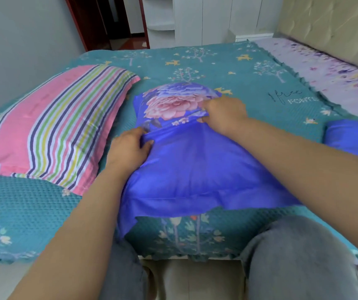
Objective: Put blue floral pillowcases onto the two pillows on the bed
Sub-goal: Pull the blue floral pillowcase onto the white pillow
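Right hand (pixel 224 114) is pinching a fold of the shiny blue satin pillowcase with the pink and purple peony print (pixel 186 165), thumb under, fingers over, right where the floral panel is meeting the plain blue. Left hand (pixel 128 148) is clamping the same fold line, nearer and to the left, fingers curled tight into bunched fabric. Both hands are closed on cloth, neither is spread.

The pillowcase is lying mid-bed on the teal quilted bedspread with tree and deer print (pixel 249 76), long axis running near-to-far, the near edge hanging off the bed edge toward the person's knees. Can't tell whether the folded edge being gripped is the case's opening.

The pink pillow with multicoloured stripes (pixel 50 131) is lying bare to the left, just beside the case and not touching the hands, long axis slanting from near-left to far-right. Left hand is the closer one to it.

A second bundle of plain blue satin fabric (pixel 353 137) is sitting at the right edge, well apart, probably the other case.

Judgement: first case isn't on yet. Next move is hinging on the pillow's far-right end being just left of the floral end, so the case mouth needs facing left.
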{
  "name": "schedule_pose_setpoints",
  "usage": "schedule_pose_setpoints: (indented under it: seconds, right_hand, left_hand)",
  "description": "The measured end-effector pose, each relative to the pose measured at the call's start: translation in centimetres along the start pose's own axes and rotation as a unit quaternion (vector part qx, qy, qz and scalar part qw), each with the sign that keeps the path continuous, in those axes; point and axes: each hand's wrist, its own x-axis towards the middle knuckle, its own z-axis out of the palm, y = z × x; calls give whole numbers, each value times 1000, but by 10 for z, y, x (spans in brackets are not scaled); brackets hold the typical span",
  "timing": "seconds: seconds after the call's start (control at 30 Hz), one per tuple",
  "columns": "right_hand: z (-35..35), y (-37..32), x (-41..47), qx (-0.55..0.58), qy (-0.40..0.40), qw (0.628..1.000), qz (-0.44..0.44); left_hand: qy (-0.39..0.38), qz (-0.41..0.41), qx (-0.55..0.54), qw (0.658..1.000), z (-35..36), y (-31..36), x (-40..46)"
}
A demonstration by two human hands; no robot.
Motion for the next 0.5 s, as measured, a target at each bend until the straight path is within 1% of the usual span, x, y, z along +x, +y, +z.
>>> schedule_pose_setpoints:
  seconds: [0.07,0.13,0.2,0.23,0.27,0.33,0.37,0.4,0.47,0.5]
  right_hand:
    - [24,5,-10,-14,-2,1000,10]
    - [41,7,-20,-1,2,1000,23]
    - [47,11,-23,51,35,996,63]
    - [48,14,-21,96,63,989,98]
    - [49,18,-18,155,89,974,139]
    - [51,25,-11,291,133,922,218]
    - [53,26,-8,337,147,897,245]
    - [56,25,-8,357,155,883,262]
    - [62,18,-10,341,170,889,253]
    - [66,14,-11,332,179,896,234]
  left_hand:
    - [29,27,85,996,-1,5,15]
    - [64,33,138,988,0,13,32]
    - [72,4,164,984,7,19,46]
    - [56,-17,167,984,13,21,50]
    - [36,-36,168,985,20,21,52]
    - [22,-38,168,985,35,22,50]
    - [31,-8,171,985,42,22,48]
    - [51,41,168,984,45,23,43]
    - [94,149,115,978,48,22,35]
    - [98,190,73,974,48,20,33]
